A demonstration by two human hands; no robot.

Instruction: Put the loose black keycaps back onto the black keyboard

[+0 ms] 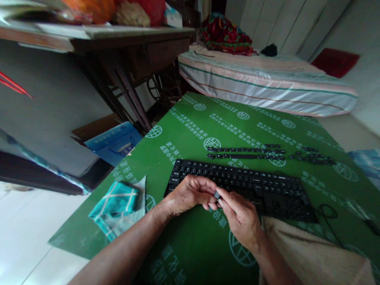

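In front of the black keyboard, my hands meet over one small dark keycap. My left hand has its fingers curled and closed on the keycap from the left. From the right, the thumb and forefinger of my right hand pinch it. Both hands cover part of the keyboard's near edge. Behind the keyboard, loose black keycaps lie lined up in rows, and a scattered group of keycaps sits further right.
The green printed table carries a folded teal checked cloth at left and a brown cloth at right. A black cable loops beside the keyboard. Beyond stand a wooden sewing table and a bed.
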